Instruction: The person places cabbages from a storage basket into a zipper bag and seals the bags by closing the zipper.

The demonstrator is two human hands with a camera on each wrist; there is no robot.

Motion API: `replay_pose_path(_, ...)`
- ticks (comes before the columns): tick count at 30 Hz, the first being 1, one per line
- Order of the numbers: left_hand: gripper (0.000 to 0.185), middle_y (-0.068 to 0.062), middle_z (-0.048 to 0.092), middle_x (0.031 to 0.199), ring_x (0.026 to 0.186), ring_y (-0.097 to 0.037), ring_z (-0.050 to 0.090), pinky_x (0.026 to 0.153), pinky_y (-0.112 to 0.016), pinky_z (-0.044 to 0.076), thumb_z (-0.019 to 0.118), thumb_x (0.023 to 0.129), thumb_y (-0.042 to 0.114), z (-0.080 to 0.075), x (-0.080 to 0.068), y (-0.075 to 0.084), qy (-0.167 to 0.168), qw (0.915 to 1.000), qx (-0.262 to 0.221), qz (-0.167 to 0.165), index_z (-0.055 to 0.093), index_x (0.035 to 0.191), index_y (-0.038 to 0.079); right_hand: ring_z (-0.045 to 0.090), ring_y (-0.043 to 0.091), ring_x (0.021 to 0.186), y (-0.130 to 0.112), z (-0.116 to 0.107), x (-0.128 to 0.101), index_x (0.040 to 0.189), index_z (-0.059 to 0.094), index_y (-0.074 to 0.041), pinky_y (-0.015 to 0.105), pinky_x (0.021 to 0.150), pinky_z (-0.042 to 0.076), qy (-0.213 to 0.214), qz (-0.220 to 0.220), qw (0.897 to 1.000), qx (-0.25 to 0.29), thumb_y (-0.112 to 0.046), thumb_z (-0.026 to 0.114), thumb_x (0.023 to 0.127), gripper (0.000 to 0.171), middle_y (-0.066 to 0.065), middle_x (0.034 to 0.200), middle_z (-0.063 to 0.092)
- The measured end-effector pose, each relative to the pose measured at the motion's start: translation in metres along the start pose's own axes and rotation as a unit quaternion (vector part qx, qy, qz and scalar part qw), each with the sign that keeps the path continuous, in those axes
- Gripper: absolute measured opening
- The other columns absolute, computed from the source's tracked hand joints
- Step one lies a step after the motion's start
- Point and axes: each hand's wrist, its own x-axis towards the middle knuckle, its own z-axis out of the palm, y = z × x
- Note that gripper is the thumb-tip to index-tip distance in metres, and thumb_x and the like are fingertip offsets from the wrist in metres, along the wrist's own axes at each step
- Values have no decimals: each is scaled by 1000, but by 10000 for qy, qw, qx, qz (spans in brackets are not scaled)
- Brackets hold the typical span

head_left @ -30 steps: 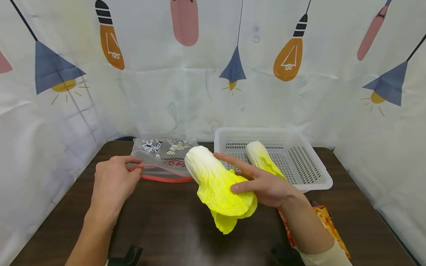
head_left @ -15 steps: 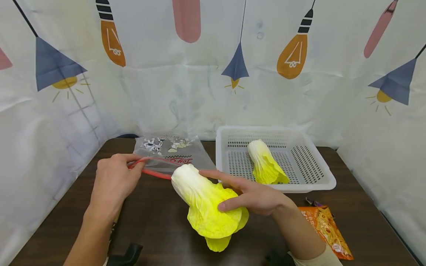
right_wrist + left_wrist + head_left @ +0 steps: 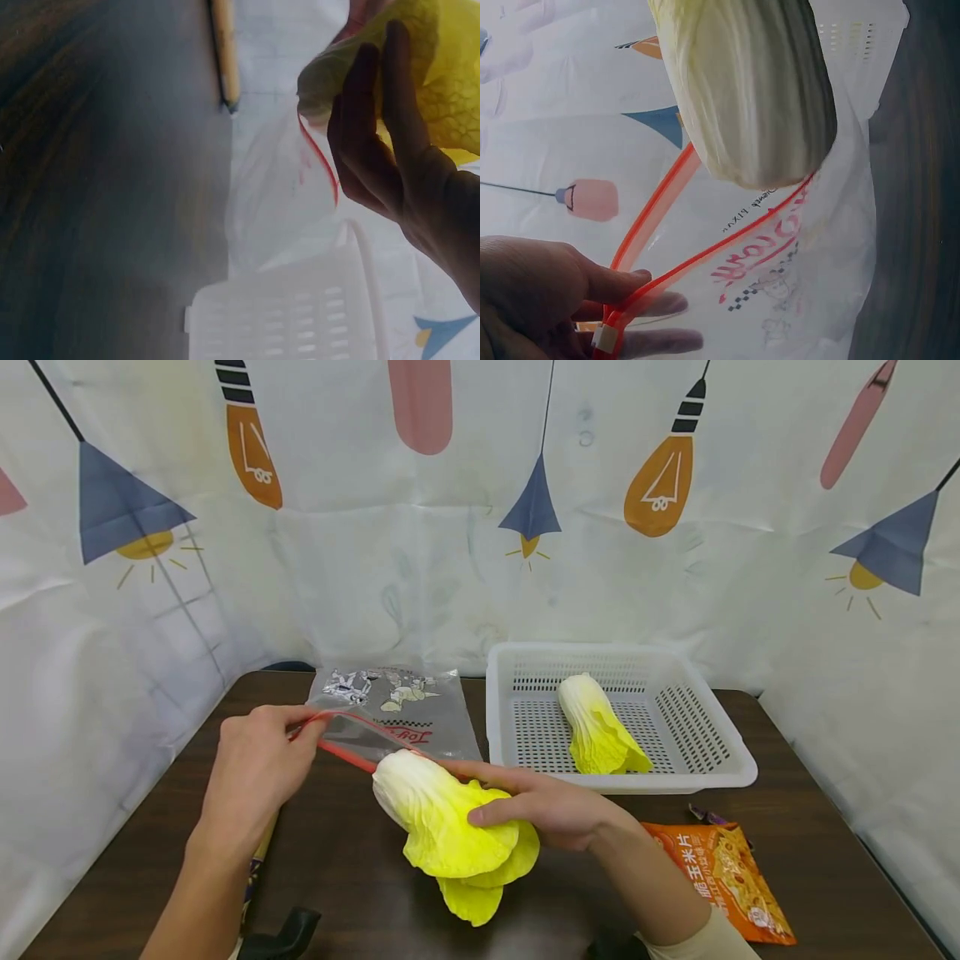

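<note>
My left hand (image 3: 258, 768) pinches one end of the red zip strip of a clear zip bag (image 3: 450, 718), whose mouth gapes. In the left wrist view the thumb presses the strip near a white slider (image 3: 604, 339). My right hand (image 3: 547, 807) holds a yellow-and-white napa cabbage (image 3: 450, 831), thumb on its near side and fingers along its far side. The cabbage's pale stalk end (image 3: 757, 112) is at the bag's mouth in the left wrist view, with its leafy end towards me. How far it reaches into the bag, I cannot tell.
A white perforated basket (image 3: 716, 777) at the back right contains a second napa cabbage (image 3: 600, 727). An orange snack packet (image 3: 731, 881) lies by my right forearm, a small purple wrapper (image 3: 707, 815) behind it. Near my left forearm are a black object (image 3: 285, 935) and a slim yellowish stick (image 3: 262, 852).
My right hand has moved the cabbage left and towards me, bringing its stalk end to the bag's mouth. My left hand keeps its pinch on the zip strip.
</note>
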Motion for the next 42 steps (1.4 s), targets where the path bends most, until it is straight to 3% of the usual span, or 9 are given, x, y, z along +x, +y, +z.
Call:
replay_pose_path(7,32,-25,74,101,75,-30,54,51,-32,40,69,98,22,1,0,3,-93,9999,23,-60,77,120,0,65,23,116,3,8,5,163,35,-25,38,104,55,455,230,9976,474,-25,52,105,61,10,141,59)
replay_pose_path(12,29,-27,73,103,75,-31,54,50,-32,40,70,96,18,1,0,4,-155,9998,81,-42,78,116,-1,65,19,110,3,13,10,163,33,-14,34,99,56,710,-18,9940,837,-24,50,106,60,6,129,64)
replay_pose_path(20,25,-27,74,103,85,-36,59,58,-32,45,74,89,11,1,0,4,-275,9987,299,299,80,111,2,64,21,113,3,19,13,162,33,-17,33,98,56,1292,-334,9834,1226,-26,53,106,60,8,134,60)
replay_pose_path(27,25,-24,76,98,78,-32,59,56,-32,42,70,91,13,3,0,5,-86,9986,179,495,80,111,2,63,18,111,6,22,18,151,41,-5,31,96,57,988,-223,9743,2013,-27,47,109,48,4,126,61)
replay_pose_path(33,26,-23,77,99,77,-32,58,56,-32,41,69,94,16,3,-1,7,12,9987,51,501,80,114,3,61,19,117,8,26,22,151,41,-5,37,101,56,1034,-28,9578,2682,-35,50,109,53,5,131,59)
replay_pose_path(37,25,-22,77,97,77,-32,58,57,-32,41,68,93,13,2,-2,7,54,9984,87,556,81,112,4,61,21,118,10,29,25,152,41,-5,41,102,55,1157,-66,9596,2566,-34,51,108,53,7,133,58)
replay_pose_path(42,25,-25,76,101,84,-35,61,58,-31,45,70,89,8,2,-2,8,-154,9983,200,516,80,111,1,64,22,111,13,34,30,150,46,-6,35,100,56,1906,-263,9691,1543,-31,61,104,54,10,129,63)
